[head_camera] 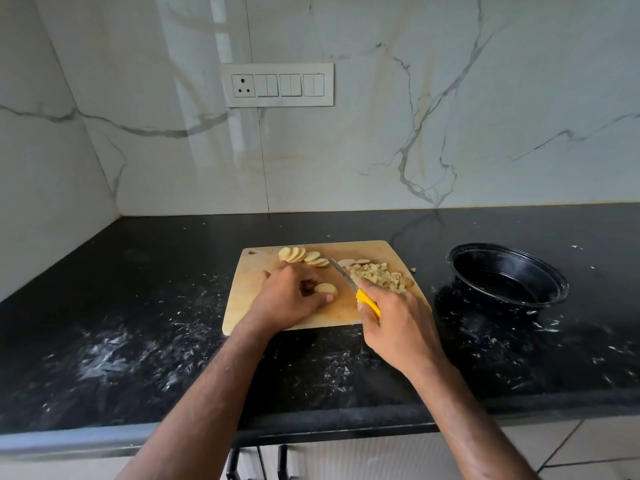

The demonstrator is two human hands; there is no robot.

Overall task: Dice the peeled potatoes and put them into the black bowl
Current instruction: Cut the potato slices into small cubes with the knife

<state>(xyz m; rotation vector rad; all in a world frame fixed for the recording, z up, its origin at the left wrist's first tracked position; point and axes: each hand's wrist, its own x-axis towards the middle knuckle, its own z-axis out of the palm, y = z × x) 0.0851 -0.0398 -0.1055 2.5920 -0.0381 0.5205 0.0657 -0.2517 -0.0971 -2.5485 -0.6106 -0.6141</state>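
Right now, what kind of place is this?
Most likely a home kitchen: black stone countertop, marble-look backsplash with a switch panel, and a wooden cutting board holding potato slices.

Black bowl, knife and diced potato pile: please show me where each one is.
black bowl point(460, 252), head view, on its far left rim.
knife point(367, 301), head view, on its yellow handle.
diced potato pile point(379, 276), head view, on the heap's middle.

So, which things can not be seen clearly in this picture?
All in the head view:
- Potato slices under the left hand: fingers cover them, count unclear.
- Knife: the right hand hides most of the yellow handle.
- Diced pile: pieces too small to count.
- Black bowl: its near wall hides part of the inside.
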